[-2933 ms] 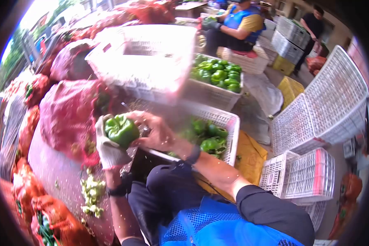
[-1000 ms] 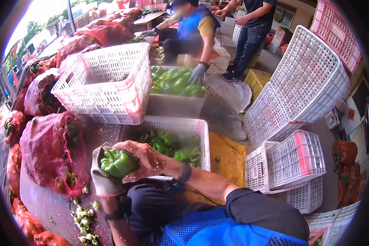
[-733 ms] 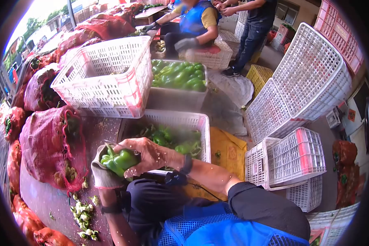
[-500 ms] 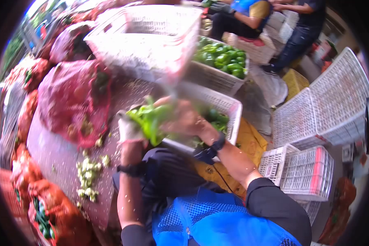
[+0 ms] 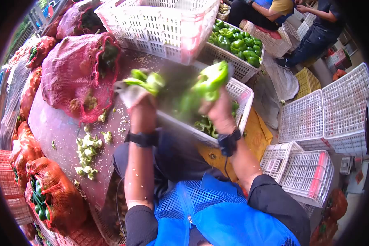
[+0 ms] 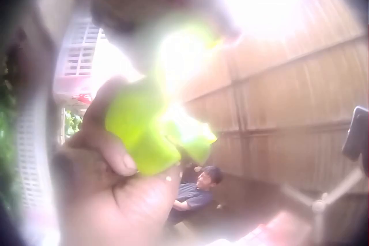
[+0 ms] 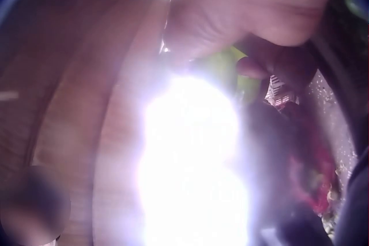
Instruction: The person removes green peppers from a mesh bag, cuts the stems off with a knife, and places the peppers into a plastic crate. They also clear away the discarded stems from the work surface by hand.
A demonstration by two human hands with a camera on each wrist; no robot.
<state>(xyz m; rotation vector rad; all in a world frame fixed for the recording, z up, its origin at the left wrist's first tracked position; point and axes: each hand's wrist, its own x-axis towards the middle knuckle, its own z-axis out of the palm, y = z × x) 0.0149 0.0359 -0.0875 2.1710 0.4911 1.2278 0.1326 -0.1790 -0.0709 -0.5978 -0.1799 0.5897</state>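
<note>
My gloved left hand (image 5: 132, 93) holds a piece of green pepper (image 5: 149, 83) above the left end of a white crate (image 5: 245, 102). Over that crate, my bare right hand (image 5: 220, 111) grips another, larger green pepper piece (image 5: 212, 78); a gap separates the two hands, and both are blurred. A bare thumb presses against a bright green piece (image 6: 138, 130) in the left wrist view. The right wrist view has bare fingers (image 7: 248, 15) beside some green pepper (image 7: 249, 87), with glare hiding much below. More peppers (image 5: 205, 125) lie in the crate.
A large white crate (image 5: 160, 28) stands behind my hands, with a crate of whole peppers (image 5: 240, 45) at its right. Pink net sack (image 5: 69, 78) and pale pepper cores (image 5: 88, 151) are on the left. Stacked crates (image 5: 301, 117) stand right; two people are at the back.
Both hands were together around one pepper; now they are apart, each with a green piece, the right hand farther right. The head view has tilted down and turned.
</note>
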